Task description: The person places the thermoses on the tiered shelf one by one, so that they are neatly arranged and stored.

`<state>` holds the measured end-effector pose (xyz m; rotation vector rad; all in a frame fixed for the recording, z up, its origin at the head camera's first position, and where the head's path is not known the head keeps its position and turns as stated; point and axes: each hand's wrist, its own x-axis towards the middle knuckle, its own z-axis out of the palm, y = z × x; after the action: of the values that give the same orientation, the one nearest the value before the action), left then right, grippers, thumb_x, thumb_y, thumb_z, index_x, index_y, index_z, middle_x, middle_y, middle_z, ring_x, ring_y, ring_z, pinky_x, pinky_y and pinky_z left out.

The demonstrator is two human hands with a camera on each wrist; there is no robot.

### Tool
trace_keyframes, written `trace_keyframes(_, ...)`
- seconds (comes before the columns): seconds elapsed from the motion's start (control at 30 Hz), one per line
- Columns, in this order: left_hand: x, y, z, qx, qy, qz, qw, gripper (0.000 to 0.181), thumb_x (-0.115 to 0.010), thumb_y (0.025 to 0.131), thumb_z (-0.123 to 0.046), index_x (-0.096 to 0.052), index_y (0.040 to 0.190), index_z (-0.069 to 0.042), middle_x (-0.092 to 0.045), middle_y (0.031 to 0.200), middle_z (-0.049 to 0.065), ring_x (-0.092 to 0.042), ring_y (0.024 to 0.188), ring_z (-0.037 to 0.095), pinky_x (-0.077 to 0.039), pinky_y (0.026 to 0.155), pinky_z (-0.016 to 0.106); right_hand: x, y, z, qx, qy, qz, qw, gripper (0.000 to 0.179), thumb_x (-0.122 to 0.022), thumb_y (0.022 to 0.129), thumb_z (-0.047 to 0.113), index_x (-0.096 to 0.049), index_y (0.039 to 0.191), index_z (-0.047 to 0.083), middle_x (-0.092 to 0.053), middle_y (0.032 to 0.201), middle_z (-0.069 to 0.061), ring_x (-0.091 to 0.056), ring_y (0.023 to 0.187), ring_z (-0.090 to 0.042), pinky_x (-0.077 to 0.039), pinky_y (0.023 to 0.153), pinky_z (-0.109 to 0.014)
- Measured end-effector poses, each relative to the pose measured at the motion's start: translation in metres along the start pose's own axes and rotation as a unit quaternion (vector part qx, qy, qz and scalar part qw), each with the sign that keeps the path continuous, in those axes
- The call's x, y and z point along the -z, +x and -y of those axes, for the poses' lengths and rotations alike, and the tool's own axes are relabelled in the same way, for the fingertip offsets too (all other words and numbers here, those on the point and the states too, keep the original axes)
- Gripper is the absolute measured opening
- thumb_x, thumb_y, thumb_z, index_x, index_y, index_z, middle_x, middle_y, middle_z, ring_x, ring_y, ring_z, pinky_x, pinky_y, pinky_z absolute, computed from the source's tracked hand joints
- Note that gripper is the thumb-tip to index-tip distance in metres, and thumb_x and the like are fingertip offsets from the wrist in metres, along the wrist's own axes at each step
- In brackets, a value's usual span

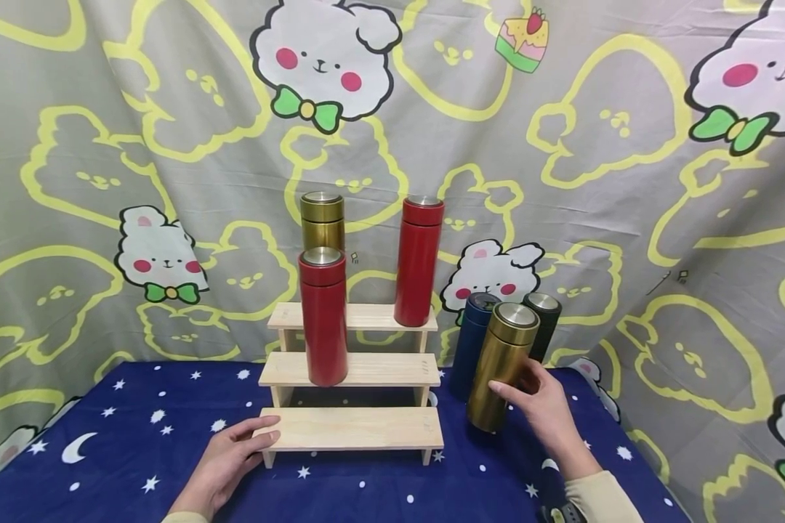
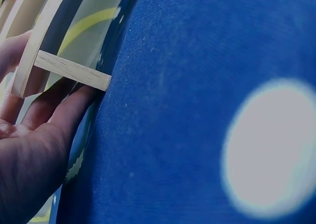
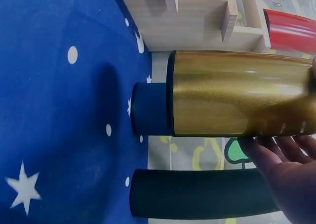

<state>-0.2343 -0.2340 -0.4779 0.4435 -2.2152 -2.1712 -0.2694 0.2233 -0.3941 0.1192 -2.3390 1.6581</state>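
Note:
My right hand (image 1: 549,410) grips a gold thermos bottle (image 1: 502,370) on its right side, to the right of the three-step wooden stand (image 1: 353,428). In the right wrist view the base of this gold bottle (image 3: 222,93) is raised off the cloth, nearly upright. Behind it stand a blue thermos (image 1: 466,349) and a black thermos (image 1: 546,327). My left hand (image 1: 225,457) holds the left end of the lowest step, with fingers above and below the board in the left wrist view. A red thermos (image 1: 325,327) stands on the middle step, toward its left.
On the top step, a second red thermos (image 1: 420,265) stands at the right and another gold thermos (image 1: 323,218) at the left, partly hidden by the front red one. A blue star-patterned cloth (image 1: 340,494) covers the table. A cartoon-print curtain (image 1: 235,181) hangs behind.

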Motion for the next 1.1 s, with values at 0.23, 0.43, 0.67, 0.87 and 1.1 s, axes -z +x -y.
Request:
trace_keyframes(0.23,0.0,-0.001,-0.001,0.0,0.001,0.001,1.0,0.042,-0.081,0.082,-0.018,-0.07,0.118,0.001,-0.047,0.139,0.022,-0.059,0.102,0.019,-0.051,0.091,0.043,-0.006,0.003,0.006,0.003,0.008,0.001,1.0,0.065,-0.079,0.086,0.021,-0.047,0.14,0.003,-0.057,0.13,-0.019,-0.055,0.115,-0.027,-0.047,0.088,-0.021)
trace_keyframes(0.43,-0.001,-0.001,-0.002,0.0,0.0,0.003,1.0,0.042,-0.081,0.083,-0.018,-0.069,0.119,0.001,-0.046,0.14,0.023,-0.059,0.103,0.02,-0.051,0.093,0.046,-0.008,0.005,0.013,-0.009,0.005,0.012,0.9999,0.073,-0.077,0.087,0.03,-0.041,0.145,0.004,-0.053,0.136,-0.021,-0.052,0.121,-0.032,-0.044,0.1,-0.046)
trace_keyframes(0.67,0.0,-0.001,-0.001,-0.002,-0.003,0.003,1.0,0.042,-0.081,0.083,-0.017,-0.069,0.119,0.002,-0.048,0.138,0.022,-0.06,0.101,0.02,-0.051,0.091,0.043,-0.011,0.007,0.025,-0.007,0.016,0.011,0.9998,0.07,-0.078,0.087,0.03,-0.043,0.143,0.005,-0.054,0.134,-0.02,-0.053,0.12,-0.031,-0.045,0.099,-0.045)
trace_keyframes(0.87,0.0,-0.001,0.0,-0.007,-0.006,0.005,0.9999,0.042,-0.081,0.083,-0.016,-0.069,0.118,0.002,-0.049,0.138,0.021,-0.06,0.101,0.02,-0.051,0.09,0.041,-0.011,0.009,0.033,0.002,0.018,0.01,0.9998,0.07,-0.077,0.087,0.028,-0.043,0.144,0.005,-0.054,0.134,-0.019,-0.053,0.119,-0.029,-0.046,0.096,-0.035)
trace_keyframes(1.1,0.001,0.0,-0.001,-0.001,0.0,0.004,1.0,0.042,-0.081,0.083,-0.018,-0.07,0.118,0.001,-0.045,0.141,0.023,-0.059,0.103,0.021,-0.05,0.093,0.046,-0.012,0.011,0.044,0.013,0.028,0.012,0.9994,0.07,-0.078,0.087,0.029,-0.043,0.144,0.006,-0.053,0.135,-0.016,-0.052,0.121,-0.028,-0.042,0.101,-0.046)
